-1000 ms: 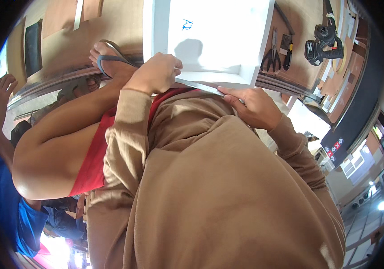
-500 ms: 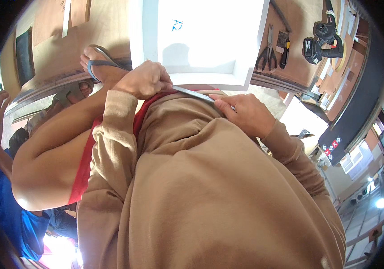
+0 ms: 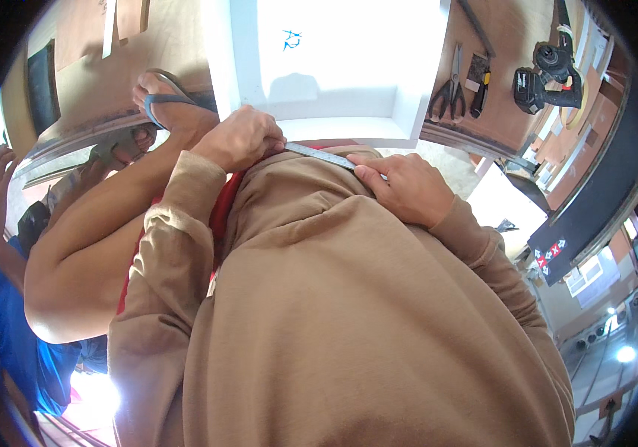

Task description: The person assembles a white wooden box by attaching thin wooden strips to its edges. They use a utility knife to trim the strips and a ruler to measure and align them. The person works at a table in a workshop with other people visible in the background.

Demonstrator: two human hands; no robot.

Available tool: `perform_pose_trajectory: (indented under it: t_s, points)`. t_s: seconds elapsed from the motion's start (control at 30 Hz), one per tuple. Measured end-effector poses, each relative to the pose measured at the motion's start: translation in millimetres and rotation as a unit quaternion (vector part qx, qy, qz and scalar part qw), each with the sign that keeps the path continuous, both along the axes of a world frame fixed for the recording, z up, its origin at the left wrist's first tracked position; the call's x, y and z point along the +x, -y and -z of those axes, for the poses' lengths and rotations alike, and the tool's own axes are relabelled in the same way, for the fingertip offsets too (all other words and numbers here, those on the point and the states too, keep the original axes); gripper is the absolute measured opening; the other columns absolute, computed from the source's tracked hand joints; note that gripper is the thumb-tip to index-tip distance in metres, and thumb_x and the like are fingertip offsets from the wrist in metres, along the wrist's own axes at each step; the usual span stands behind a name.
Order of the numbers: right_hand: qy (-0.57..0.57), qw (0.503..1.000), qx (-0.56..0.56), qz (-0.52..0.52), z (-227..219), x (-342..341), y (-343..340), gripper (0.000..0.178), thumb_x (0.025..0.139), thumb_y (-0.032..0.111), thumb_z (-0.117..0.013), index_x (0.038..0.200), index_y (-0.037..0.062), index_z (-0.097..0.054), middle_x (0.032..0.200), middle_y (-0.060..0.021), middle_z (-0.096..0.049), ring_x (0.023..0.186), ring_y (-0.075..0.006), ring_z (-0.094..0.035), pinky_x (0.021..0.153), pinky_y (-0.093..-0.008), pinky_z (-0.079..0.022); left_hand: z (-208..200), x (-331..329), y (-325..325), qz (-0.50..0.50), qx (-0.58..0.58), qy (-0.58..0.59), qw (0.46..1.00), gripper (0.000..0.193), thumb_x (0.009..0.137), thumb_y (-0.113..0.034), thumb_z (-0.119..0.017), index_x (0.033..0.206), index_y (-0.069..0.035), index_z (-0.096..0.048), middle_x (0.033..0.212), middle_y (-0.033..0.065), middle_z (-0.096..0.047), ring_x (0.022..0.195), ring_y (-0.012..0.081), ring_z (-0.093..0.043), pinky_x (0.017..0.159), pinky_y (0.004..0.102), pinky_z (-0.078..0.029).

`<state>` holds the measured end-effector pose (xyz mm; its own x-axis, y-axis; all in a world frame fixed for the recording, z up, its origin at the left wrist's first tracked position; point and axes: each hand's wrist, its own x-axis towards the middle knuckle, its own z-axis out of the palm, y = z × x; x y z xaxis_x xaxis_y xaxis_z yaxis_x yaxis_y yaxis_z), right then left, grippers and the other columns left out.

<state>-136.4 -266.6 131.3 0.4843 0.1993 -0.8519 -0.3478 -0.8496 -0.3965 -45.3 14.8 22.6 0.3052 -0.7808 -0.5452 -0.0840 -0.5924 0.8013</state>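
A narrow metal ruler (image 3: 320, 155) spans the gap between my two hands, lying across my lap against the brown sweatshirt. My left hand (image 3: 241, 139) is closed around its left end. At the other end, my right hand (image 3: 407, 186) pinches it between thumb and fingers. Just beyond the hands stands a shallow white box (image 3: 326, 129) with raised sides and a blue handwritten mark on its inner panel. The part of the ruler inside my left hand is hidden.
Right of the box lie black-handled shears (image 3: 449, 93), a yellow-and-black cutter knife (image 3: 481, 95) and a dark bar (image 3: 475, 26). A cordless power tool (image 3: 550, 74) sits farther right. My sandalled foot (image 3: 177, 112) rests left of the box. Another person in blue (image 3: 13, 320) is at far left.
The view has shifted slightly, so the tools at right appear a little farther right. The ruler has turned a little and shows its markings more clearly. Both hands keep their hold.
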Motion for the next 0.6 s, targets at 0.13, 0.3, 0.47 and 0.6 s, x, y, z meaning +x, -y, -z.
perform_pose_trajectory:
  t_s: [0.13,0.3,0.47,0.6]
  points:
    - [-0.009,1.000,0.000,-0.017,0.2,7.5,0.4,0.040,0.106,0.043,-0.053,0.128,0.0195,-0.076,0.102,-0.0223,-0.077,0.093,-0.0407,-0.074,0.088,-0.0485,-0.058,-1.2,-11.7,-2.8,-0.026,0.032,0.009,0.999,0.012,0.090,-0.007,-0.073,0.098,-0.003,-0.081,0.097,0.0171,-0.077,0.088,0.0351,-0.073,0.086,0.0425,-0.059]
    - [-0.010,1.000,0.001,-0.028,14.0,3.4,4.1,0.039,0.105,0.043,-0.051,0.128,0.0238,-0.077,0.106,-0.0212,-0.077,0.095,-0.0417,-0.074,0.090,-0.0527,-0.059,-3.6,-12.1,-2.8,-0.030,0.027,0.018,0.999,0.017,0.093,-0.007,-0.069,0.103,0.000,-0.080,0.096,0.0195,-0.076,0.088,0.0365,-0.074,0.084,0.0430,-0.059]
    - [-0.005,1.000,0.018,-0.023,22.1,2.4,4.4,0.040,0.105,0.043,-0.051,0.129,0.0242,-0.076,0.110,-0.0193,-0.077,0.097,-0.0405,-0.074,0.090,-0.0520,-0.059,3.5,-17.1,-3.8,-0.033,0.038,0.024,0.998,0.016,0.092,-0.005,-0.069,0.101,0.001,-0.080,0.096,0.0197,-0.076,0.088,0.0369,-0.074,0.084,0.0429,-0.059]
    - [0.007,0.999,0.015,-0.047,26.3,3.7,2.8,0.040,0.105,0.043,-0.051,0.130,0.0249,-0.075,0.112,-0.0182,-0.077,0.100,-0.0389,-0.074,0.093,-0.0494,-0.058,12.7,-23.7,-9.3,-0.041,0.038,0.050,0.997,0.016,0.091,-0.004,-0.067,0.099,0.001,-0.080,0.094,0.0204,-0.075,0.086,0.0383,-0.073,0.084,0.0431,-0.059]
